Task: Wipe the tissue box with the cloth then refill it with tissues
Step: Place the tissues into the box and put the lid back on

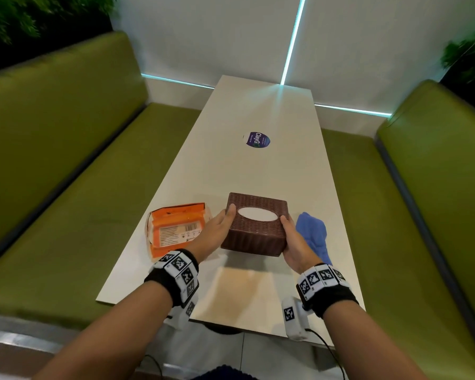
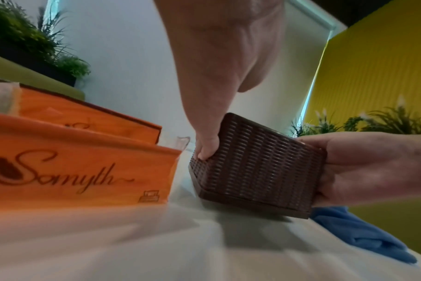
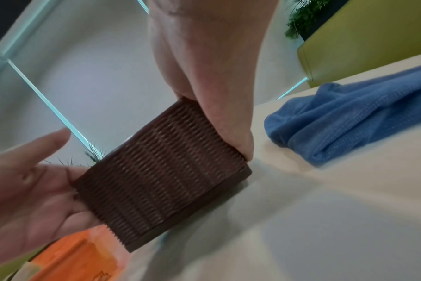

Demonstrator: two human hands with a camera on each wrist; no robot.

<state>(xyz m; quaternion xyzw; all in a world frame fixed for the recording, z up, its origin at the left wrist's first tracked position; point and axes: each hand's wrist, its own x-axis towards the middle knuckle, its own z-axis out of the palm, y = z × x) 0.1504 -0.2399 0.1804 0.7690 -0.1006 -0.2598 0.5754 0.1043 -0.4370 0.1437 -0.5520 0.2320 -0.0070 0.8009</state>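
Gripping tissue box (image 1: 254,224) between both hands, left hand (image 1: 217,229), right hand (image 1: 295,242).

Long pale tabletop (image 1: 258,111) between two green padded benches, left bench (image 1: 66,149) and right bench (image 1: 433,160). Round dark-blue sticker (image 1: 256,139) on its far middle. White wall panels (image 1: 209,37) behind, split by glowing cyan strips (image 1: 292,45). Green foliage (image 1: 14,15) in the far left and far right corners.

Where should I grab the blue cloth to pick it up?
Probably pinch the blue cloth from above at its bunched, raised folds. It lies crumpled on the table, free beside the right hand, so reach from that side.
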